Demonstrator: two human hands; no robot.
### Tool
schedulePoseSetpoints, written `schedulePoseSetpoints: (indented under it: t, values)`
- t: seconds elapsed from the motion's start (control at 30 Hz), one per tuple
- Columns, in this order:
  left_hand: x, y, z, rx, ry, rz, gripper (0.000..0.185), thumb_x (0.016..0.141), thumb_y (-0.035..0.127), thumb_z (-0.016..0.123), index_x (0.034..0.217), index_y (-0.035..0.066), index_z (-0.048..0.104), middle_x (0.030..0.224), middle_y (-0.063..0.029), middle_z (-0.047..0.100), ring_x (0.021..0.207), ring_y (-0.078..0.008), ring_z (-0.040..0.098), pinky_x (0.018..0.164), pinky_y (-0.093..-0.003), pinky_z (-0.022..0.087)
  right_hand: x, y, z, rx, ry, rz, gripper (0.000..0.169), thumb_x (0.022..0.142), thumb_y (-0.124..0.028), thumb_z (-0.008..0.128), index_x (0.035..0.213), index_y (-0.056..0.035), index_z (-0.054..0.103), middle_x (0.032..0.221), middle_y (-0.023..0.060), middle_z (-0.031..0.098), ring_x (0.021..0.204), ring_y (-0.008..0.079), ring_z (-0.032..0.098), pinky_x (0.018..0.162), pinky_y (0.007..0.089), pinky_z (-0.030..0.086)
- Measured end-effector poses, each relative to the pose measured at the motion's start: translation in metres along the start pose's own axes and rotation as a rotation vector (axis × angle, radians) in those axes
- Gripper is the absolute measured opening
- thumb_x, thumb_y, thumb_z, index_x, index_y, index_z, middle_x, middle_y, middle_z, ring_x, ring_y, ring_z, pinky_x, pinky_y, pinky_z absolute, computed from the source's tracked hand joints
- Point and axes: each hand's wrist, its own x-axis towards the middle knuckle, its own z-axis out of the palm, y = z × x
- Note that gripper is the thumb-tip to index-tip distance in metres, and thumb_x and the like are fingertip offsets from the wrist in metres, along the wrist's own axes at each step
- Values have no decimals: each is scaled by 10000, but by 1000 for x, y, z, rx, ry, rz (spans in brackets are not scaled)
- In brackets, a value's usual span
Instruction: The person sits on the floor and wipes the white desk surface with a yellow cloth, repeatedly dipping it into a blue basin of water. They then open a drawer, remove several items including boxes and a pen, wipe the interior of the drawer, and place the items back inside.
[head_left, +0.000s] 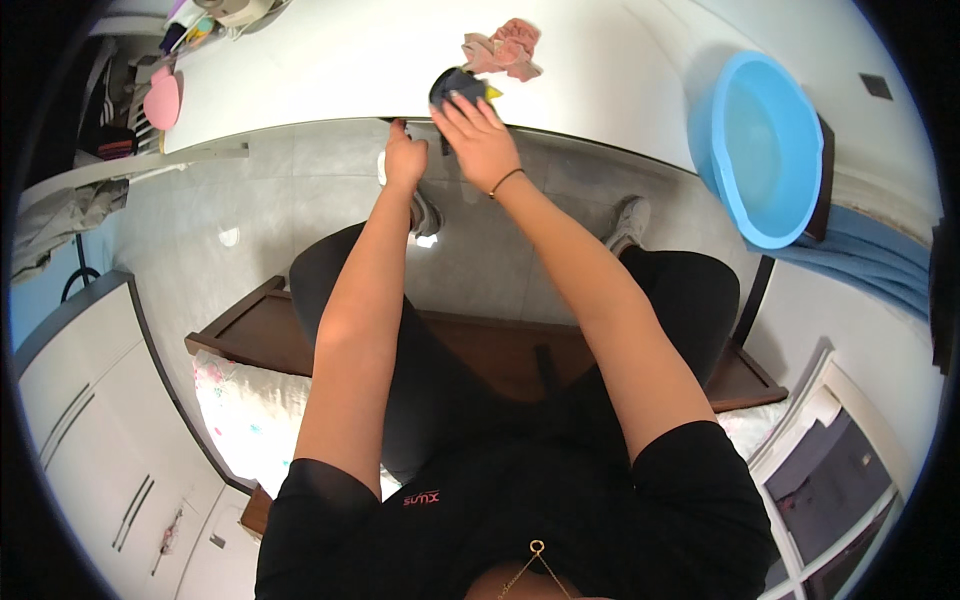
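Observation:
A small dark fabric item (454, 86) with a yellow tip lies at the near edge of the white table (315, 67). My right hand (480, 142) rests over it with the fingers extended; whether they grip it is hidden. A dark strip (445, 144) hangs below the edge beside this hand. My left hand (406, 157) is at the table edge, left of the dark item, one finger stretched up to the rim and the others curled. What its curled fingers hold, if anything, cannot be made out. Just beyond the dark item lies a crumpled pink cloth piece (504, 51).
A blue plastic basin (806, 150) with cloudy liquid stands at the right. At the table's left end is a pink rounded object (162, 101). My legs straddle a dark wooden bench (255, 322) with a floral cushion (247, 405). White cabinets (97, 405) stand at the lower left.

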Motion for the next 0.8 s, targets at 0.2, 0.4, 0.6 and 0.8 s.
schedulePoseSetpoints:
  t: [0.2, 0.4, 0.6, 0.8]
  values:
    - [-23, 4, 12, 179, 152, 4, 618, 778, 62, 572, 1378, 28, 426, 1321, -253, 575, 1142, -418, 598, 965, -461, 465, -81, 45, -52, -273, -59, 278, 521, 909, -94, 449, 1428, -106, 500, 1399, 131, 548, 1370, 289, 447, 1148, 478, 328]
    - [-61, 11, 24, 67, 215, -115, 543, 796, 19, 570, 1322, 72, 445, 1208, -229, 619, 1096, -417, 612, 916, -458, 479, -169, 86, -124, -384, 57, 669, 660, 797, 53, 499, 1440, -96, 484, 1403, 175, 542, 1393, 322, 420, 1101, 407, 401]
    - [-88, -34, 42, -69, 272, -135, 593, 794, 23, 584, 1360, 47, 407, 1228, -256, 600, 1147, -436, 587, 980, -422, 456, -205, 45, -104, -262, 48, 584, 587, 802, 7, 529, 1382, -84, 532, 1328, 195, 586, 1309, 346, 505, 1085, 461, 401]
    - [-94, -87, 9, -602, 318, -140, 607, 877, 42, 583, 1434, -22, 350, 1312, -172, 546, 1206, -276, 542, 1038, -359, 408, -133, -89, -4, 47, -29, 236, 523, 847, -60, 507, 1369, -39, 526, 1359, 168, 574, 1334, 319, 488, 1126, 504, 344]
